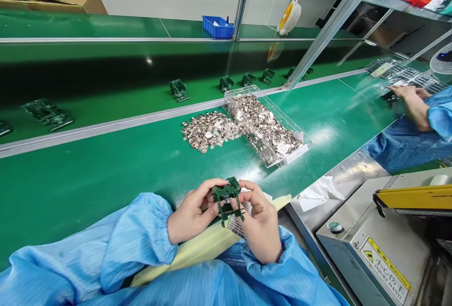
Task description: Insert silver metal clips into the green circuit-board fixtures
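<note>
Two green conveyor belts (81, 216) fill the view, with a steel rail (106, 129) between them. The far belt carries spaced green plastic frames (178, 90) at about 11 o'clock, apparently set apart so that they do not tangle. At 4 o'clock stands a grey machine housing (360, 249) with a yellow warning label (384, 270), and at 2 o'clock a co-worker's hand (406, 99) rests by a metal lattice (406, 75). At 12 o'clock, a clear plastic tray (296, 151) holds small metal pieces, and a loose heap of metal pieces (208, 131) lies just beside it, seemingly spread for easy picking. At 6 o'clock, above a cream sheet (208, 245), the left hand (192, 212) and right hand (259, 226) hold a green plastic frame (228, 197) between them. Their fingers (208, 188) are closed around its sides, likely to steady it for close work. A metal strip (236, 223) lies behind it; whether the right hand grips this strip, I cannot tell.
</note>
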Action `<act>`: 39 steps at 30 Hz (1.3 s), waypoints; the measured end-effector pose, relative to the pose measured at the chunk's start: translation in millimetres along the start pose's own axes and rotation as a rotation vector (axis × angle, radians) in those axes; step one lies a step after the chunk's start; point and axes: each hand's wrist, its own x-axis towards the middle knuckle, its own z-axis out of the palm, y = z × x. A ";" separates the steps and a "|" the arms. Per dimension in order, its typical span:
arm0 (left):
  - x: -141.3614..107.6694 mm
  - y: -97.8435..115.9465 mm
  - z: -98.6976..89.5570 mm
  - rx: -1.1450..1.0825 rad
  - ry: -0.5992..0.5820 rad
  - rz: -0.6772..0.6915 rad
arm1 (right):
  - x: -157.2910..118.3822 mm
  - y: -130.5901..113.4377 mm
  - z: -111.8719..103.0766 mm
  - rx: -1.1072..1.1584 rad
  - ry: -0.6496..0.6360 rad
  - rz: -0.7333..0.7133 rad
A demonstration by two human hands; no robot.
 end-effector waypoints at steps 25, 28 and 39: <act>-7.2 9.9 9.7 0.095 0.050 -0.004 | -10.9 5.6 12.8 0.402 0.002 0.214; -10.3 15.2 12.9 0.121 0.051 0.000 | -14.5 6.0 11.5 0.482 0.014 0.240; -21.3 25.9 45.5 0.115 -0.088 0.047 | -54.2 10.0 -21.8 0.510 0.117 0.232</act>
